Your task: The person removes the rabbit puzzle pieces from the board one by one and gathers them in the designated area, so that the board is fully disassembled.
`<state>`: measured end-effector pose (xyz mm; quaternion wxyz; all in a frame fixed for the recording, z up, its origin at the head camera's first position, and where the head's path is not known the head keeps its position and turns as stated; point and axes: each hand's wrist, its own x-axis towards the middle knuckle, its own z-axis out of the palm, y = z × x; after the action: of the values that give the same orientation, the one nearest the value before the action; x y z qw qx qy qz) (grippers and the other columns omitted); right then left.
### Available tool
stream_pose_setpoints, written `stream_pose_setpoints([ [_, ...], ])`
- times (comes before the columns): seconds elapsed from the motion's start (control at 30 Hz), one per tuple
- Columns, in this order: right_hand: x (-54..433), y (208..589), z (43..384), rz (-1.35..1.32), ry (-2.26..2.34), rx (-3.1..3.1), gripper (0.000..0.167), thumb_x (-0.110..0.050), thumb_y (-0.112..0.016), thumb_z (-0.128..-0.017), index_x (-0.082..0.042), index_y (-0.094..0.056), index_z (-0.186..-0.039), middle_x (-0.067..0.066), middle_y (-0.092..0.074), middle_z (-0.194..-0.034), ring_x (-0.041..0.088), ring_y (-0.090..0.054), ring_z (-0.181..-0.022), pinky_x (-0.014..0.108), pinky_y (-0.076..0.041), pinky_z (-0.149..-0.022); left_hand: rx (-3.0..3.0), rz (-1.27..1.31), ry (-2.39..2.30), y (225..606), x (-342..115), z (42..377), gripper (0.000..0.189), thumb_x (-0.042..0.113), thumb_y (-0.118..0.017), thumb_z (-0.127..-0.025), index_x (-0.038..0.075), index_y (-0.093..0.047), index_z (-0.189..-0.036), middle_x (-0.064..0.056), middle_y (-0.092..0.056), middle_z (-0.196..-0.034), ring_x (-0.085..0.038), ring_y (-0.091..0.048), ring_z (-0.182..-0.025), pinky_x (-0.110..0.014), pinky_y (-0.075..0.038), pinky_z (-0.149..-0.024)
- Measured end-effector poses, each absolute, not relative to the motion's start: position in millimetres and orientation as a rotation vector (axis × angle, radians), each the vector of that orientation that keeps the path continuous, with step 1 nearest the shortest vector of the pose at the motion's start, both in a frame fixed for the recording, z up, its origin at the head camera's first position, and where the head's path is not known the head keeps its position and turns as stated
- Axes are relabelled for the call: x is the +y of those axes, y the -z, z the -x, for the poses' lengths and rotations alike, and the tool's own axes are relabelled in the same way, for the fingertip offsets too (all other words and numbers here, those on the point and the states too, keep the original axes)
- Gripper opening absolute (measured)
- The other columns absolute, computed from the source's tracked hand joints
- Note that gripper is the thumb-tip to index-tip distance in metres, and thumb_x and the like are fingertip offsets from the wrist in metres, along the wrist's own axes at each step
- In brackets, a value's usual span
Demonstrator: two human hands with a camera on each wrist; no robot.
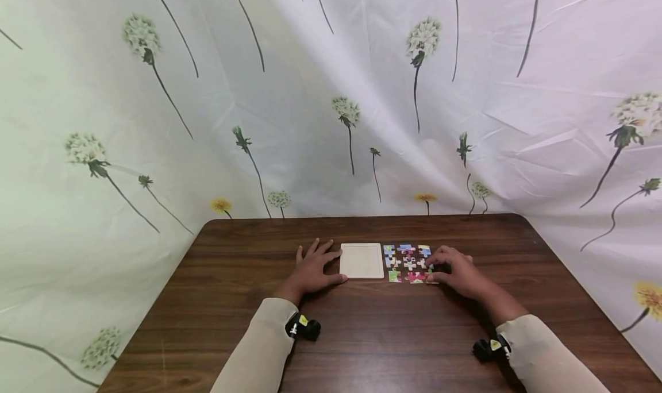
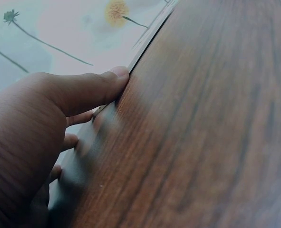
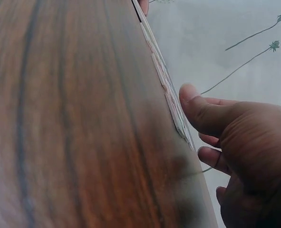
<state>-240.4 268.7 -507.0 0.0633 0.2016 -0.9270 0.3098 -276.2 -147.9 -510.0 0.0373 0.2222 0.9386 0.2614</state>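
Observation:
In the head view a pale square board (image 1: pixel 362 261) with a raised rim lies on the table. My left hand (image 1: pixel 312 269) rests at its left side, fingers spread, with the thumb and index finger touching its edge. Right of the board, several colourful jigsaw pieces (image 1: pixel 406 249) lie in loose rows with small gaps. My right hand (image 1: pixel 457 272) is over the right end of these pieces, its thumb and fingers bent loosely and apart. It partly covers the pieces there. The right wrist view shows the thumb (image 3: pixel 202 111) beside the pieces' thin edges (image 3: pixel 166 90), with no piece visible in its grasp.
The dark wood-grain table (image 1: pixel 362 335) has rounded far corners. Behind it hangs a white cloth (image 1: pixel 310 169) printed with dandelions. A small black camera is strapped to each wrist, over beige sleeves (image 1: pixel 258 347).

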Motion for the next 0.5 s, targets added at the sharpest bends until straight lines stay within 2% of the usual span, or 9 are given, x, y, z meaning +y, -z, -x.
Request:
stream_pose_setpoints([
  [0.5,272.2,510.1,242.0,-0.568,-0.965,-2.764,0.021,-0.022,-0.089,-0.092,-0.018,-0.081,-0.111,0.000,-0.070,-0.108,0.021,-0.067,-0.101,0.042,-0.030,-0.087,2.878,-0.705,-0.814,512.4,-148.6,277.9,0.075,0.056,-0.076,-0.099,0.024,-0.055,-0.163,-0.011,-0.033,-0.180,-0.047,-0.014,-0.171,-0.082,0.002,-0.129],
])
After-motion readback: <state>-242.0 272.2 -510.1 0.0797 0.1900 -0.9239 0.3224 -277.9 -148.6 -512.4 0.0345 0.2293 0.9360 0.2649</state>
